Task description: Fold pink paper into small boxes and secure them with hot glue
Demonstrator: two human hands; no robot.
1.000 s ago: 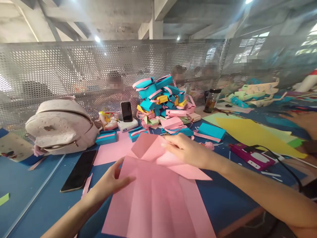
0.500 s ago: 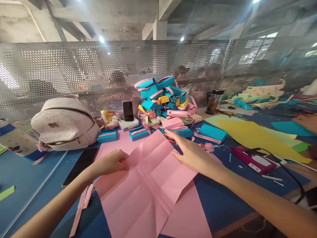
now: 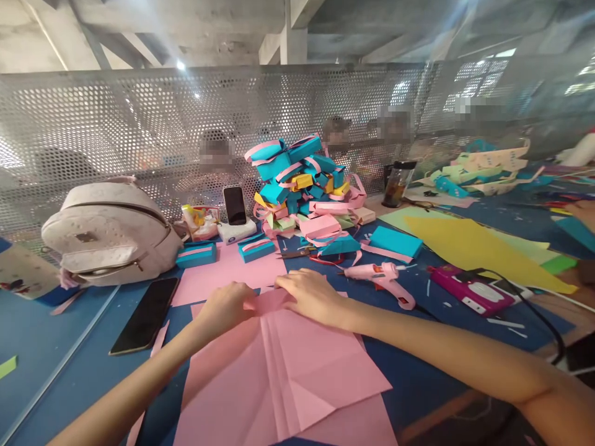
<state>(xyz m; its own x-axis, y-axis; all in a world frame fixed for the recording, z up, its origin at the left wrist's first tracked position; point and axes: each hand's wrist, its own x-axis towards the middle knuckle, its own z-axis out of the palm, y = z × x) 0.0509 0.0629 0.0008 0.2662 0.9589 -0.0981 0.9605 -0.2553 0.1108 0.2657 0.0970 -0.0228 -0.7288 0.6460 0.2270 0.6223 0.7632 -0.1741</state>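
Note:
A creased sheet of pink paper point(image 3: 320, 371) lies in front of me, with fold lines running lengthwise down its middle. My left hand point(image 3: 231, 303) grips its far edge with curled fingers. Close by on the right, my right hand point(image 3: 309, 297) pinches the same edge, thumb and fingers together. Under this sheet is more pink paper point(image 3: 372, 421), its border showing at the lower right. Another flat pink sheet point(image 3: 209, 272) lies just beyond my hands. A pink hot glue gun point(image 3: 379, 275) and dark scissors point(image 3: 297, 253) rest beyond my right hand.
Blue folded paper boxes point(image 3: 393, 243) and a tall heap of paper bags point(image 3: 302, 179) stand behind. At left are a white backpack point(image 3: 111, 235) and a black phone point(image 3: 146, 316). Right of me lie a magenta power strip point(image 3: 474, 291) and yellow paper point(image 3: 483, 248).
The creased sheet has turned and come down flatter, its middle folds now pointing away from me. My hands have come closer together at its far edge. The glue gun and scissors are now uncovered.

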